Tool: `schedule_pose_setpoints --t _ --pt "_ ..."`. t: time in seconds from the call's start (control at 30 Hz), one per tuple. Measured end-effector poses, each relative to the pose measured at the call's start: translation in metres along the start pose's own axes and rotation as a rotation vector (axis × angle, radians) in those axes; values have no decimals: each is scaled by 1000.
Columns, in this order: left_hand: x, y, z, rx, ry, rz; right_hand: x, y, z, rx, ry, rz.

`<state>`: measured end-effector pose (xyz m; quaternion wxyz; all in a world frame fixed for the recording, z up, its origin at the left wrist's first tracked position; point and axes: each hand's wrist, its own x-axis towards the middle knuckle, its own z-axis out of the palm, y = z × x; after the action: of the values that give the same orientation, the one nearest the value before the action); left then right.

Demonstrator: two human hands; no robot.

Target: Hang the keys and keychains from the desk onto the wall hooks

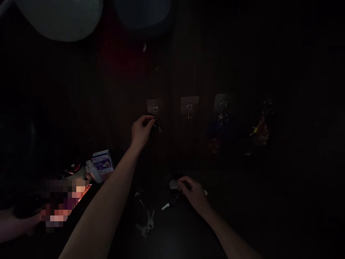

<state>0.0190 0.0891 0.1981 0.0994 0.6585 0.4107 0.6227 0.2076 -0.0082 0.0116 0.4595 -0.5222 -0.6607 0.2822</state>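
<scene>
The scene is very dark. My left hand point(140, 132) is raised to the leftmost wall hook point(155, 109), thumb and forefinger pinched at its lower end. A small, dim bunch of keys point(159, 127) hangs at those fingertips; its details are lost in shadow. Lower down, my right hand point(196, 196) pinches the edge of a grey oval key tag point(174, 184) above the dark surface. Just below that tag lies a key with a pale blade point(166, 207); whether they are joined I cannot tell. Several loose-looking keys point(147, 226) lie to the left.
A bare hook point(189, 108) is mid-wall. Right of it, another hook point(222, 104) carries a dark bundle, and a colourful bundle point(262, 131) hangs farther right. At left stand a purple-white box point(103, 162) and white bottle point(93, 171), near another person's arm point(16, 225).
</scene>
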Motion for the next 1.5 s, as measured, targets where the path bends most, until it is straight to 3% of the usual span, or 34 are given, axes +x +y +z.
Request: schedule_pose_setpoints --t 0.2,0.47,0.93,1.1,1.37,1.5 --pt "-15 -12 11 26 80 65 0 1 2 2 8 -7" --pt "-45 -21 7 42 79 77 0 3 3 -4 10 -16" --pt "-158 -51 -22 131 -344 -121 -3 3 2 -76 -46 -59" --pt "-188 -66 -35 151 -351 -213 -5 -1 3 -128 -47 -80" --pt "-196 -91 -55 236 -321 -260 -7 0 2 -153 -33 -109" --pt "-194 -93 -61 299 -367 -249 -7 -1 1 -157 -32 -99"
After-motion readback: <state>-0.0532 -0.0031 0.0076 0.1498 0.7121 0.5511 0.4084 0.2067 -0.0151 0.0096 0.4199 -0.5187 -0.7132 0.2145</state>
